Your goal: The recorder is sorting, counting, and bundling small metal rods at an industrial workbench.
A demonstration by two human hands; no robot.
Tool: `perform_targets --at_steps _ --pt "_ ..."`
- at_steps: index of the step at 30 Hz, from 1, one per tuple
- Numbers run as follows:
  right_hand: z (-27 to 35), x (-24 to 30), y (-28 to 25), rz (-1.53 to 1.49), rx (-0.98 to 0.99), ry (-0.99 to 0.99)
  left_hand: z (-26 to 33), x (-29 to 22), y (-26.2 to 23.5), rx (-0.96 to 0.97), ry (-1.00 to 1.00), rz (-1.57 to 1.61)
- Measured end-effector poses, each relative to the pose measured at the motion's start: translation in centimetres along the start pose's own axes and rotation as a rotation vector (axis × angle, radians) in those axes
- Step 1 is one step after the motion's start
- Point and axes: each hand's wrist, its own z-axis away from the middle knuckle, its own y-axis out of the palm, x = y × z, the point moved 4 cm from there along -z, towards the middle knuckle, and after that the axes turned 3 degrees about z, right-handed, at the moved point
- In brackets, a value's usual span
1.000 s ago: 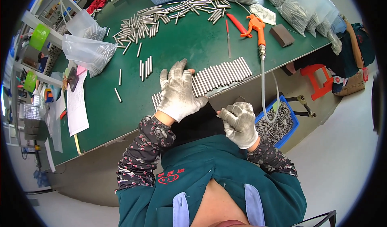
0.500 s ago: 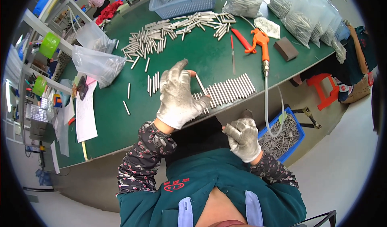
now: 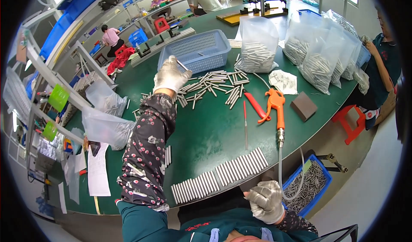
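My left hand (image 3: 169, 75), in a white glove with grey stains, reaches to the near rim of the blue plastic basket (image 3: 214, 61). Its fingers are closed on a metal pin (image 3: 182, 65) that points into the basket. Just below that hand lies a loose heap of metal pins (image 3: 210, 82). Along the table's front edge, pins lie side by side in two groups, a left row (image 3: 195, 188) and a right row (image 3: 241, 167). My right hand (image 3: 266, 201), also gloved, is curled closed just off that edge; whatever is in it is hidden.
An orange air gun (image 3: 274, 106) with a clear hose, a red-handled file (image 3: 246, 126) and a brown block (image 3: 304, 106) lie on the green table (image 3: 206, 130). Bags of pins (image 3: 259, 48) stand behind. A blue bin of pins (image 3: 307, 186) sits lower right. Another person (image 3: 382, 66) is at right.
My left hand has moved from the front row up to the basket, with a pin in its fingers. My right hand stays closed near the table edge. The view has tilted up.
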Motion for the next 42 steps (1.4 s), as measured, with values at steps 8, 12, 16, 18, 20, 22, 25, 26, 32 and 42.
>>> perform_targets --at_steps 8,12,16,18,20,22,25,26,32,42 --pt "0.0 -1.3 -0.2 0.065 0.040 0.083 -6.3 2.5 3.0 0.073 -0.238 0.027" --pt "-0.6 -0.5 -0.2 0.057 0.042 0.102 -5.5 4.6 4.0 0.073 -0.282 -0.009" --pt "-1.4 -0.7 -0.6 0.195 0.060 0.065 -2.2 5.0 3.1 -0.059 0.028 0.019" --pt "-2.4 -0.9 -1.2 0.256 0.133 0.090 1.4 5.8 0.7 -0.107 0.168 0.146" --pt "-3.3 -1.2 -1.6 0.381 0.071 0.098 6.8 4.4 -2.4 -0.061 0.301 0.149" --pt "-4.8 -2.3 -2.0 0.275 0.094 0.166 12.0 5.2 -3.7 0.022 0.374 0.255" --pt "-6.3 -2.9 -1.6 0.140 0.060 0.236 19.5 7.5 -5.6 0.228 0.201 0.307" --pt "-6.5 -3.2 -1.3 0.140 0.074 0.234 21.6 8.3 -6.0 0.329 0.078 0.304" --pt "-4.8 -7.3 1.5 -0.109 -0.017 0.563 31.0 11.1 -4.7 0.446 -0.211 0.528" --pt "-3.5 -7.1 3.0 -0.058 -0.006 0.490 31.7 7.8 -2.8 0.198 -0.029 0.413"
